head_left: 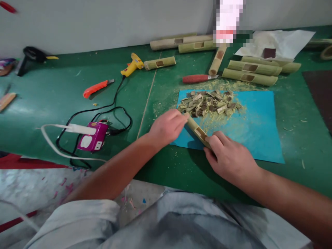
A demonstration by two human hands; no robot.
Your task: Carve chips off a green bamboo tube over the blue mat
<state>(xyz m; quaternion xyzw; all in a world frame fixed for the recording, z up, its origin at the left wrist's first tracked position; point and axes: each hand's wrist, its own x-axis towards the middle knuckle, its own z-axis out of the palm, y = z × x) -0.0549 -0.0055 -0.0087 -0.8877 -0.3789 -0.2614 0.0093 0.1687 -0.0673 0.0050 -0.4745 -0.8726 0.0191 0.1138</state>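
A bamboo tube (pixel 193 123) with a rectangular cut-out slants over the blue sheet (pixel 261 128). My right hand (pixel 228 154) is closed around its near end, with the fingertips close to the cut-out. At the far end, my left hand (pixel 168 126) is closed, thumb and finger pinched against the tube's tip; its inner fingers are hidden. Just beyond lies a heap of bamboo chips and brown scraps (pixel 210 103), with pale shavings scattered over the sheet.
Behind the heap lie a red-handled knife (pixel 195 79) and several cut bamboo tubes (pixel 250 76). White paper (pixel 285 43) bears a dark square. Leftward are a yellow glue gun (pixel 133 65), an orange utility knife (pixel 97 89) and a purple power adapter (pixel 93 135) with looping cords.
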